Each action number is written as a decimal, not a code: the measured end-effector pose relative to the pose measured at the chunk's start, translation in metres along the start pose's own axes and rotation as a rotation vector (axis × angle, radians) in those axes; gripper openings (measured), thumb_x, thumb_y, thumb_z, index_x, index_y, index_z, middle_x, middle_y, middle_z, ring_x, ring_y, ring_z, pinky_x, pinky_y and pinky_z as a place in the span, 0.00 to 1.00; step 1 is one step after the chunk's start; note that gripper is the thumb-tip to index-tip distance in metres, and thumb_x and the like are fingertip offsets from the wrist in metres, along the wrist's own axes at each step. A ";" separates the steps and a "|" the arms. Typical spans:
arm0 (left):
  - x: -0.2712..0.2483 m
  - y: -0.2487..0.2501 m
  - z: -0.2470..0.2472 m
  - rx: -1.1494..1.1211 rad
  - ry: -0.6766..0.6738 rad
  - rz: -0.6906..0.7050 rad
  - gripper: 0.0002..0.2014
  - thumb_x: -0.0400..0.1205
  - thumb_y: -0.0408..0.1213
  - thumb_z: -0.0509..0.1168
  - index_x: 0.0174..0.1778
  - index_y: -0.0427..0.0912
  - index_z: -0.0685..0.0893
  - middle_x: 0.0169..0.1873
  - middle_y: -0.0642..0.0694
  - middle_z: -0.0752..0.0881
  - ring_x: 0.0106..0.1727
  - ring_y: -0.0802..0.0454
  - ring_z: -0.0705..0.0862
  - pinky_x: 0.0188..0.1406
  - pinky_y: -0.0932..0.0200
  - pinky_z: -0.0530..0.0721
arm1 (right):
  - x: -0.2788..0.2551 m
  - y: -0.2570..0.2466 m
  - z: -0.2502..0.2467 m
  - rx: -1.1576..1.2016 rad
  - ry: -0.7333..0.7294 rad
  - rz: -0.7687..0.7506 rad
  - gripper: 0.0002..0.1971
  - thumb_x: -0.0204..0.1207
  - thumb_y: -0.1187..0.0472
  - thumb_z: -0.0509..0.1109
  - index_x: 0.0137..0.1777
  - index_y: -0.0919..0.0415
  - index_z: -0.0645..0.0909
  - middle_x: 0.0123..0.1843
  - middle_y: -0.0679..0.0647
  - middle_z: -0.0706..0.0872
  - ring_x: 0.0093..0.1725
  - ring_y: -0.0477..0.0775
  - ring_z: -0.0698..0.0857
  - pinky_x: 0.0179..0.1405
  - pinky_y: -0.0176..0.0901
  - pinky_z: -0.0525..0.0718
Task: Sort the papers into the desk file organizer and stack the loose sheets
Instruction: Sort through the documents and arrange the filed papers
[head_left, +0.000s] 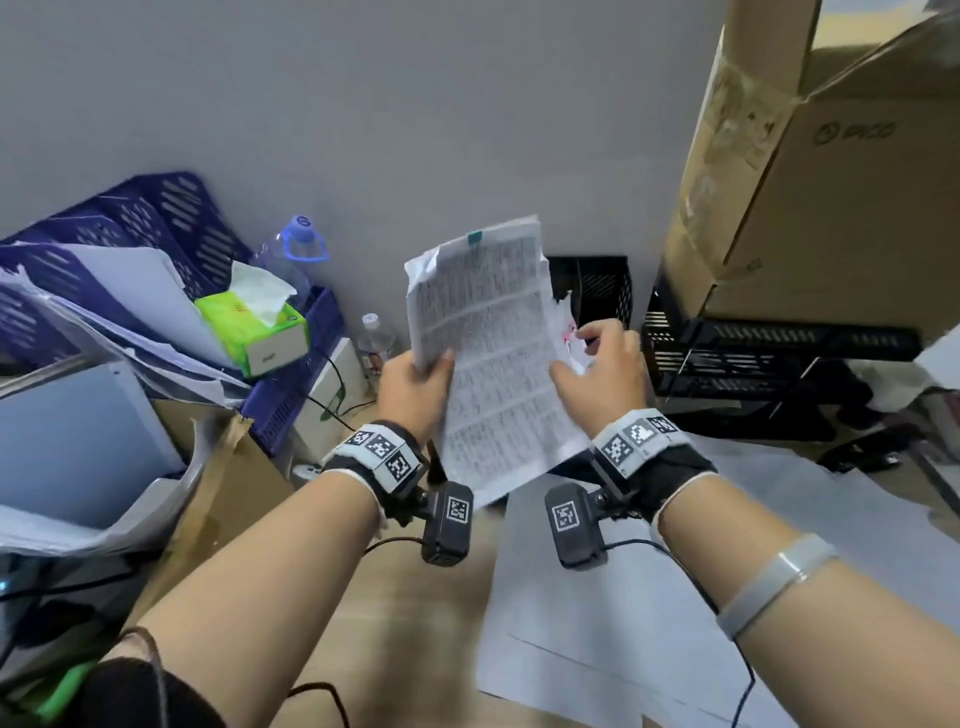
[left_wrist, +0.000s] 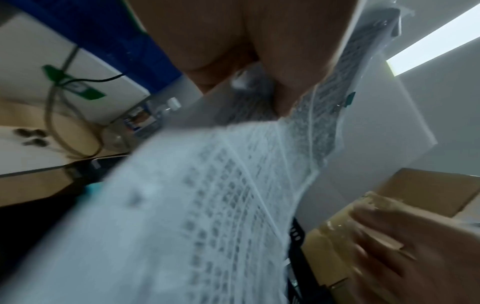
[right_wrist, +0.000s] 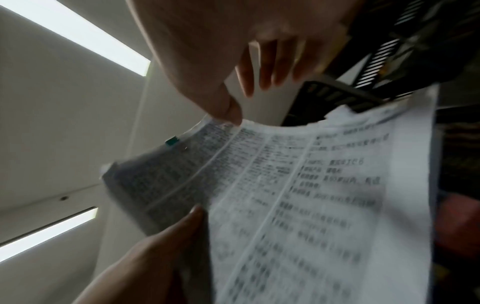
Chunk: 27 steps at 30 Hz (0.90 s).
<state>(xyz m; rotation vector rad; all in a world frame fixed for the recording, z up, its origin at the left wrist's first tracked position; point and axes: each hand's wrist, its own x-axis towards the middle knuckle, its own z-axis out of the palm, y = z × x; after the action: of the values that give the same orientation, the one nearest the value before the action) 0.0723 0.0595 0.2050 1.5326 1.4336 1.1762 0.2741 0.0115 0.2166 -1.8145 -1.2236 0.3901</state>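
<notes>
We've got the clipped printed sheets (head_left: 488, 358) gripped in our left hand (head_left: 415, 382); right hand (head_left: 602, 369), fingers loose, barely touches the torn edge, which could rip further.

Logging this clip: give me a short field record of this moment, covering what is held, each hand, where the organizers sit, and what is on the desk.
held item: printed paper bundle, raised above the desk
left hand: grips the bundle's left edge
right hand: at the right edge, fingers loosely spread; grip unclear
organizers: blue organizer left, black organizer right
desk: loose white sheets below the right forearm
</notes>
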 end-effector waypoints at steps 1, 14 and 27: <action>0.006 0.003 -0.001 0.009 0.032 0.039 0.17 0.82 0.48 0.69 0.38 0.36 0.86 0.36 0.41 0.91 0.38 0.43 0.90 0.40 0.49 0.90 | 0.000 -0.017 -0.001 0.089 -0.163 0.008 0.30 0.68 0.51 0.77 0.68 0.54 0.69 0.58 0.55 0.76 0.54 0.53 0.80 0.54 0.45 0.81; 0.027 0.002 0.015 0.132 -0.320 0.206 0.20 0.89 0.48 0.56 0.71 0.47 0.85 0.64 0.45 0.80 0.67 0.60 0.78 0.70 0.69 0.72 | 0.034 -0.091 -0.017 0.462 -0.313 0.225 0.21 0.77 0.72 0.58 0.64 0.50 0.74 0.46 0.45 0.81 0.45 0.62 0.85 0.30 0.62 0.91; 0.061 -0.072 0.025 0.767 -0.346 -0.104 0.25 0.82 0.37 0.66 0.73 0.40 0.68 0.64 0.34 0.80 0.60 0.33 0.84 0.49 0.49 0.79 | 0.066 -0.074 0.009 0.462 -0.432 0.334 0.25 0.73 0.66 0.72 0.70 0.67 0.74 0.64 0.60 0.82 0.55 0.67 0.86 0.26 0.47 0.88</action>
<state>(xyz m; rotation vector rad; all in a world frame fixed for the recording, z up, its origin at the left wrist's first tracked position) 0.0700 0.1307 0.1383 1.9998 1.7837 0.2515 0.2555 0.0817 0.2844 -1.5638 -0.9904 1.2012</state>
